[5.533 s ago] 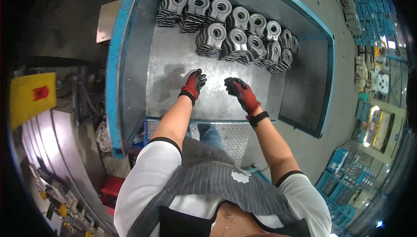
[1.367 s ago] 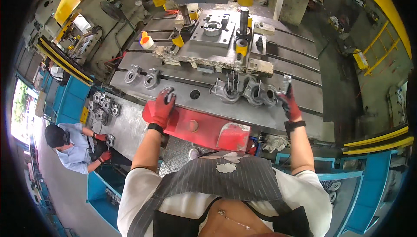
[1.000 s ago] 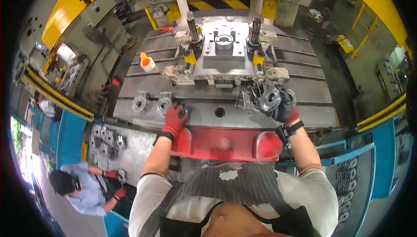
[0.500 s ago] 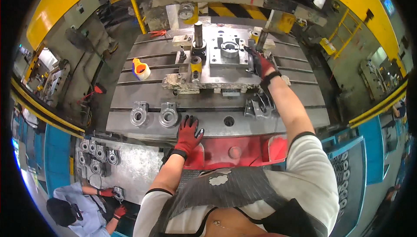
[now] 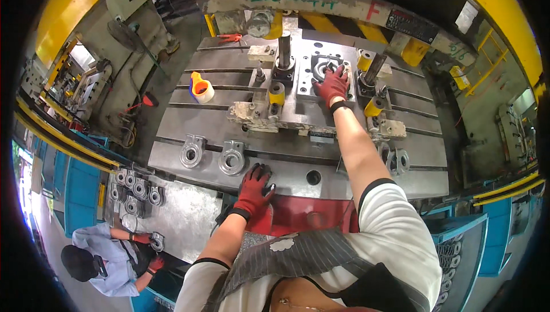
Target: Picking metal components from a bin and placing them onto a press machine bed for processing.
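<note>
My right hand (image 5: 333, 87), in a red glove with dark fingertips, reaches over the die plate (image 5: 306, 87). Its fingers curl onto the right side of a grey ring-shaped metal bracket (image 5: 322, 64) that lies on the die, hiding part of it. My left hand (image 5: 254, 190), gloved the same way, lies with outstretched fingers on the front edge of the press bed (image 5: 286, 179) and holds nothing. Two more ring-shaped brackets (image 5: 232, 158) lie on the bed just left of it. Other metal brackets (image 5: 399, 161) sit partly hidden behind my right forearm.
Upright guide posts (image 5: 285, 52) flank the die, beneath a heavy upper block (image 5: 344, 10). An orange and white tape roll (image 5: 201, 90) and red-handled pliers (image 5: 230, 38) rest on the bed. At lower left, a co-worker (image 5: 106, 257) handles a bracket beside a metal table (image 5: 186, 214).
My right hand has moved left from the die's right side onto the die, where a bracket now lies under its fingers. My left hand stays on the bed edge. The view has shifted.
</note>
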{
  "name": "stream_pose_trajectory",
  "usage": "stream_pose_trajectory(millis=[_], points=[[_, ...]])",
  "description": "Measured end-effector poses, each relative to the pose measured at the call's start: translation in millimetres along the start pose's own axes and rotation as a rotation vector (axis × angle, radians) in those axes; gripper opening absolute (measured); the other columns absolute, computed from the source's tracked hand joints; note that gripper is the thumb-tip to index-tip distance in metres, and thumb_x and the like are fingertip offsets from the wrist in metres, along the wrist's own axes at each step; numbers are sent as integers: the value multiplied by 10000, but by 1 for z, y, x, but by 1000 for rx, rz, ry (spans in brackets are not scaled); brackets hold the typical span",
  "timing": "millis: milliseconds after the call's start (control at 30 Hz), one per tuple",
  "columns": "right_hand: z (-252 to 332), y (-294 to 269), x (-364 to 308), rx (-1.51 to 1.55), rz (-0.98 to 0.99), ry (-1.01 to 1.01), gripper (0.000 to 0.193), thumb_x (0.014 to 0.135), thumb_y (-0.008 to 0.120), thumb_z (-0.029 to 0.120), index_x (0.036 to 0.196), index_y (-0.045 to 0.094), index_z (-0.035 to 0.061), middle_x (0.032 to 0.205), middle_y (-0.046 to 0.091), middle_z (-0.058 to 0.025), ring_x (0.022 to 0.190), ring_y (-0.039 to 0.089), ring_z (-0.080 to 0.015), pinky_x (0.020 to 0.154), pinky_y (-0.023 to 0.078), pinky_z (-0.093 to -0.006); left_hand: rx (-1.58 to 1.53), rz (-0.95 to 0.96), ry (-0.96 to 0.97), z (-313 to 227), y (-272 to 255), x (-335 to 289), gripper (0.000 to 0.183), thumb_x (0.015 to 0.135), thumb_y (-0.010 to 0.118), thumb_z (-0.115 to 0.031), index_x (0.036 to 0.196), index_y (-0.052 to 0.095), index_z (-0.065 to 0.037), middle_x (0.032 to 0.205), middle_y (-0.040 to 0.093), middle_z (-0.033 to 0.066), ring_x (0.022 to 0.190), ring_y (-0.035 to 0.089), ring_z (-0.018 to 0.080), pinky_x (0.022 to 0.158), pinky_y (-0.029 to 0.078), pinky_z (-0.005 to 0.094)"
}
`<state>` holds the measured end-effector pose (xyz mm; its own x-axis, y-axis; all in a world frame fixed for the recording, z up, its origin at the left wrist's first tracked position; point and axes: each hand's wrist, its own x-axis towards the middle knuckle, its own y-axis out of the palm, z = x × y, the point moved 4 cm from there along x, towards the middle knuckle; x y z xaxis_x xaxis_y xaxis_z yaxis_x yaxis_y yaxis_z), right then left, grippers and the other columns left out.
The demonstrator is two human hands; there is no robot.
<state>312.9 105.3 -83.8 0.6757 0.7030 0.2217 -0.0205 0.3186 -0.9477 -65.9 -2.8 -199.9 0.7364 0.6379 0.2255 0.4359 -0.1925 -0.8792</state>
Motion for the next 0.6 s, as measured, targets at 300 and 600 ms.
stream_pose_trajectory(millis=[300, 600], points=[[-26, -29, -11, 190, 167, -83, 1016, 706, 543, 699, 1459, 155, 138, 1498, 78, -225, 1387, 75, -388, 1118, 90, -463, 30, 1, 24, -5, 2, 8, 534, 713, 649, -335, 1175, 554, -85, 1303, 432, 209, 1244, 342, 404, 1039, 293, 482], [-217, -62, -227, 842, -96, -25, 404, 819, 673, 184, 1154, 562, -12, 1078, 629, -148, 1000, 588, -203, 873, 441, -314, 89, -98, -35, -8, -5, -4, 558, 714, 661, -351, 1191, 548, -83, 1341, 392, 217, 1248, 331, 416, 1050, 273, 492]])
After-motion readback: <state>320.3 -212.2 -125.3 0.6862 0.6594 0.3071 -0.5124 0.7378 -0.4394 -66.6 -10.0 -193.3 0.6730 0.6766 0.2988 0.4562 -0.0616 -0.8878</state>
